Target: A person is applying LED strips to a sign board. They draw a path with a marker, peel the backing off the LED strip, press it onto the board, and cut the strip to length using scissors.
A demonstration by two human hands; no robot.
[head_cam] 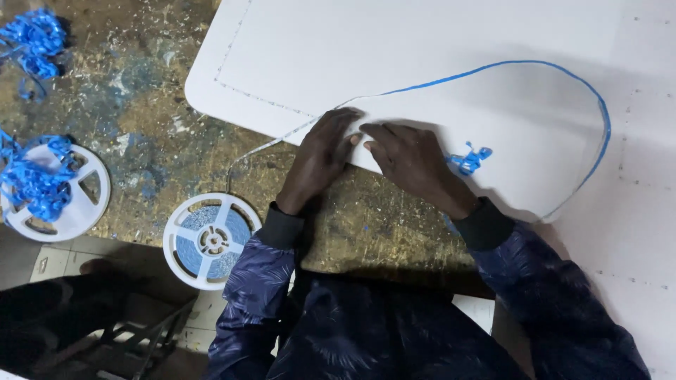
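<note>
1. Left hand and right hand press flat, fingers pinching the strip at the white board's near edge.
2. Dotted strip lines the board's left side; blue backing loops free.
3. Reel on the desk looks part full; more apparently left to lay.
</note>
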